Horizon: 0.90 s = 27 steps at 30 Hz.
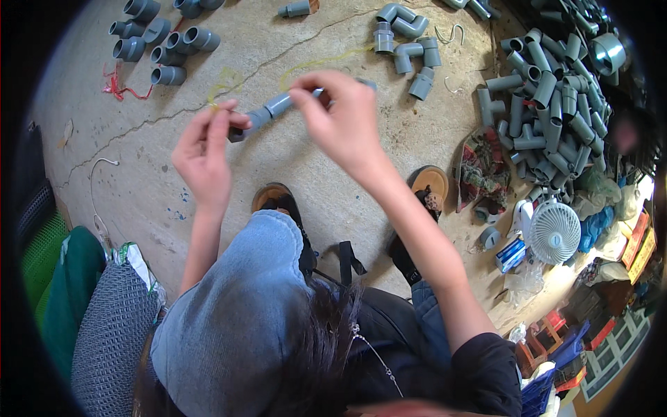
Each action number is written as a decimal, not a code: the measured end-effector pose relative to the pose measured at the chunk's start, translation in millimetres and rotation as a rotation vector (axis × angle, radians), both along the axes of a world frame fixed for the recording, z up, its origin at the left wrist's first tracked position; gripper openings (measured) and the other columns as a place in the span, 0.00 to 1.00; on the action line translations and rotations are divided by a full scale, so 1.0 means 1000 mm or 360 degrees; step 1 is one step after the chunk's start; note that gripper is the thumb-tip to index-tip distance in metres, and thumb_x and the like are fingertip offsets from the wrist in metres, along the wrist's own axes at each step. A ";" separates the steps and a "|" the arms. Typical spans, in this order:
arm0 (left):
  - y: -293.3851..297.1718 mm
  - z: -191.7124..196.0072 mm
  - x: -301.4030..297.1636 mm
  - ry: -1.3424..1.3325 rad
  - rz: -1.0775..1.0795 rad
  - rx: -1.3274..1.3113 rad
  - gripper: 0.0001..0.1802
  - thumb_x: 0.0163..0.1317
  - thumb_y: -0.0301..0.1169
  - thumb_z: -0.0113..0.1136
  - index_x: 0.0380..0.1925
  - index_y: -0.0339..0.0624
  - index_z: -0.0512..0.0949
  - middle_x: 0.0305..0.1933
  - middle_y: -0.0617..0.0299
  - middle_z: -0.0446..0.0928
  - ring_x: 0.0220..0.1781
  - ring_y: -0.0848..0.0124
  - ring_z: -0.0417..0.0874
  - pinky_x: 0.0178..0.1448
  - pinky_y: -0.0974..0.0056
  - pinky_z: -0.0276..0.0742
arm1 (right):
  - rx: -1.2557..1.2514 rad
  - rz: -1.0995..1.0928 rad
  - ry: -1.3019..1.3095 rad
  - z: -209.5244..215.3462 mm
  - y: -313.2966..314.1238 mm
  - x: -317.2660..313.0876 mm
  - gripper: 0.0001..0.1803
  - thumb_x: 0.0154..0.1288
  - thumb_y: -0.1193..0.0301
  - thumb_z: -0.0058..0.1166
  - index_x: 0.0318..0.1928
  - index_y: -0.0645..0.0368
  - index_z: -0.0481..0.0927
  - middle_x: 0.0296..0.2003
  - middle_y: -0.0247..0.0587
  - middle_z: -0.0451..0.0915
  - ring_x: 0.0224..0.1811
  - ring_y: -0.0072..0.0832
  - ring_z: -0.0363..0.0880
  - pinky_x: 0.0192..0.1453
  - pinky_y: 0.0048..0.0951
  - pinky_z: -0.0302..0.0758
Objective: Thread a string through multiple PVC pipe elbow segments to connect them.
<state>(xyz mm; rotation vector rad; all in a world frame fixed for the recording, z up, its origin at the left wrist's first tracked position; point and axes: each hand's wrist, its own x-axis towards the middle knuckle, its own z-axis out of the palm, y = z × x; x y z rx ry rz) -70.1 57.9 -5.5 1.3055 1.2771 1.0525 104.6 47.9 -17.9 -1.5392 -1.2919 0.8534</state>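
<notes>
My left hand (205,153) is closed in a pinch, with a thin yellow string (224,82) at its fingertips. Across from it, my right hand (342,121) is also closed, thumb against fingers, where another stretch of the string runs up and away to the right. A row of grey plastic pipe fittings (279,105) lies end to end at a slant between and beneath the hands. Part of that row is covered by my right hand. Whether the string passes through the fittings cannot be made out.
Grey elbows and couplings (408,54) lie on the concrete floor ahead, with more couplings (170,55) and red string (121,87) at far left. A big heap of grey fittings (549,97) rises at right, near a white fan (554,233). Rolled mesh (114,333) stands at left.
</notes>
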 end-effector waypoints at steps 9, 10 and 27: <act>-0.004 -0.011 0.005 0.0397 -0.0399 0.1086 0.06 0.58 0.21 0.49 0.36 0.36 0.73 0.42 0.48 0.73 0.46 0.58 0.75 0.45 0.60 0.74 | 0.0095 0.0337 0.0064 0.024 -0.010 -0.026 0.05 0.51 0.77 0.51 0.31 0.64 0.76 0.29 0.48 0.75 0.33 0.45 0.75 0.34 0.39 0.71; -0.004 -0.013 0.004 0.0219 -0.0442 0.1057 0.07 0.59 0.21 0.48 0.38 0.36 0.71 0.44 0.45 0.71 0.47 0.56 0.74 0.46 0.59 0.74 | 0.0078 0.0375 0.0120 0.025 -0.011 -0.023 0.06 0.51 0.77 0.52 0.31 0.64 0.76 0.29 0.48 0.75 0.32 0.45 0.75 0.34 0.38 0.71; -0.004 -0.012 -0.001 0.0586 -0.0526 0.1201 0.07 0.58 0.21 0.51 0.37 0.36 0.71 0.39 0.50 0.69 0.31 0.68 0.71 0.31 0.69 0.69 | 0.0121 0.0473 0.0219 0.017 -0.018 -0.020 0.06 0.52 0.79 0.56 0.32 0.64 0.76 0.24 0.41 0.73 0.22 0.28 0.71 0.26 0.24 0.68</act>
